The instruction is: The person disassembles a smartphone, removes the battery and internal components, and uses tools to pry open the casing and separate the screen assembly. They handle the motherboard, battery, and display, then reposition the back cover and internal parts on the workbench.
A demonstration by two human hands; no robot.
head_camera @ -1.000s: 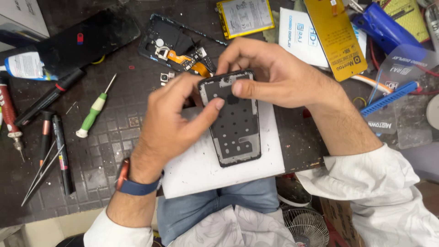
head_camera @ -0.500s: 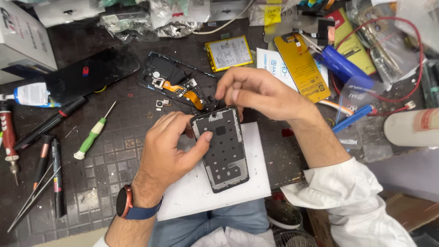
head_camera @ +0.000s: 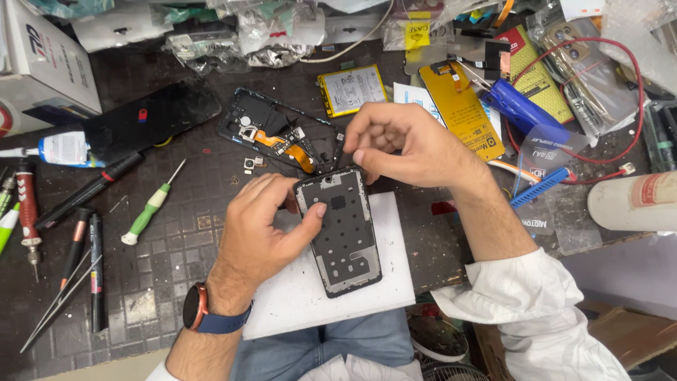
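Near the middle of the frame, the phone frame point(head_camera: 343, 231), a dark, thin, perforated mid-plate, lies lengthwise on a white pad point(head_camera: 384, 286) at the bench's near edge. The left hand point(head_camera: 259, 236) grips its left long edge, thumb laid across the face and the other fingers curled behind the upper left corner. The right hand point(head_camera: 405, 144) is pinched closed at the frame's top edge, fingertips together just above the camera cut-out; whether they hold a small part I cannot tell.

The frame looks light and fairly stiff, yet so thin and full of cut-outs that it would likely flex or bend under twisting. Its smooth face seems slippery, so the 2 long side rails look like the safest hold, away from the top edge's fine parts.

Just above it, in the upper middle, sits an opened phone body point(head_camera: 278, 134) with an orange flex cable. A green-handled screwdriver point(head_camera: 149, 206) lies at the left, well apart from both hands.
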